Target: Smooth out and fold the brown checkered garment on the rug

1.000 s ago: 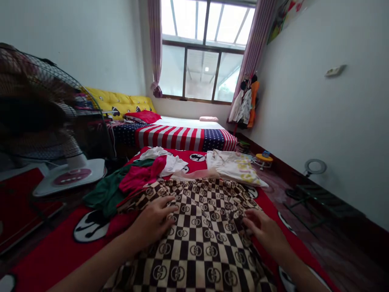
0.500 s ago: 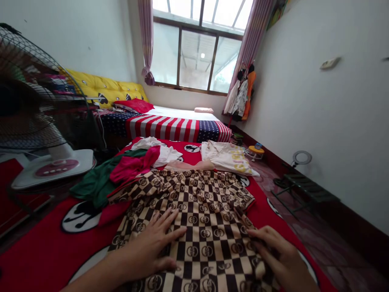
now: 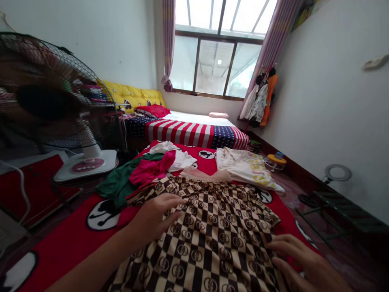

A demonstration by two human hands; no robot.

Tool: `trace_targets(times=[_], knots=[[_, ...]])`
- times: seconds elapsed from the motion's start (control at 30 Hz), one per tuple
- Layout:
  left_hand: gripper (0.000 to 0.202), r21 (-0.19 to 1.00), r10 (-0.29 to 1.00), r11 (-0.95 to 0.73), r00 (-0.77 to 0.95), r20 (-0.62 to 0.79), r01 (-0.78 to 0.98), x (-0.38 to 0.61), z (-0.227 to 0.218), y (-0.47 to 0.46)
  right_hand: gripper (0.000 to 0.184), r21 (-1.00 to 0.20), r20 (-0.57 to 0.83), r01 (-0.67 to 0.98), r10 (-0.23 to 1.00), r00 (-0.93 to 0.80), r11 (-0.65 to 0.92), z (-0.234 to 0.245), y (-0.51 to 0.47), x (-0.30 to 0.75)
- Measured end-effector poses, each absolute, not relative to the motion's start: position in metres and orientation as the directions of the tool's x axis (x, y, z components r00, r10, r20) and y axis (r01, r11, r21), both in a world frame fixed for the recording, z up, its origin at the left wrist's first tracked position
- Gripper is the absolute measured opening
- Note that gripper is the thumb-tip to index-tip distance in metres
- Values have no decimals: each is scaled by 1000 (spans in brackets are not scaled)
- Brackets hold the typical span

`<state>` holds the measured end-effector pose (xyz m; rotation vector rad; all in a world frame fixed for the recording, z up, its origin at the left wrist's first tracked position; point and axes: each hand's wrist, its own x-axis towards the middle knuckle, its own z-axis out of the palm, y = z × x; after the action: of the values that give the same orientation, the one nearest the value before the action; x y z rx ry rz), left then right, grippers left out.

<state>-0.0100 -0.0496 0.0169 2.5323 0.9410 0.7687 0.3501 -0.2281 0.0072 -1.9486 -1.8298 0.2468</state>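
Note:
A brown-and-tan checkered shirt with round printed emblems lies spread out in front of me, its collar end away from me and its cloth rippled. My left hand is over the shirt's left part, fingers stretched out and thumb apart; whether it touches the cloth I cannot tell. At the shirt's right edge is my right hand, fingers extended and thumb apart, with the fingertips at the fabric. Beyond the collar lies a pale pink cloth. A cream shirt with yellow lettering rests behind it to the right.
Pink, green and white garments lie heaped at the left on the red patterned blanket. A standing fan is on the left. A dark green folding stool stands right, and a bed is behind.
My left hand has lifted and moved forward over the shirt. My right hand has loosened from its pinch on the right edge. The view has turned left.

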Motion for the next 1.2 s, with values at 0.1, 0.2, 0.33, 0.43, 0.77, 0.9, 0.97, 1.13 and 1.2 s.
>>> trace_targets(times=[0.1,0.2,0.33,0.43,0.77,0.9,0.97,1.13,1.2], knots=[[34,343,734,-648,438,519,680,-30,16,-20,21,-534,157,838,987,-27,108,17,-182,316],[51,319,801,-542,364,475,777,-48,3,-4,20,-608,142,774,983,-117,180,-1,-142,290],[35,397,867,-465,316,386,791,-62,-11,6,17,-630,192,757,979,-64,173,-45,-112,279],[21,534,874,-455,244,419,713,-63,0,12,17,-644,238,751,971,13,147,-65,-107,279],[32,740,759,-562,586,284,369,-26,43,17,20,-693,319,687,948,20,219,-68,-107,287],[60,425,915,-367,238,327,827,-48,6,53,22,-694,314,685,949,14,220,-67,-107,288],[83,392,971,-202,130,202,897,-57,-12,64,23,-701,315,681,949,29,212,-68,-107,287],[88,311,980,-133,79,180,941,-53,-32,63,22,-739,342,638,937,76,218,-69,-108,282],[64,282,965,-187,122,234,941,-48,-31,64,21,-751,343,622,936,79,222,-69,-108,282]])
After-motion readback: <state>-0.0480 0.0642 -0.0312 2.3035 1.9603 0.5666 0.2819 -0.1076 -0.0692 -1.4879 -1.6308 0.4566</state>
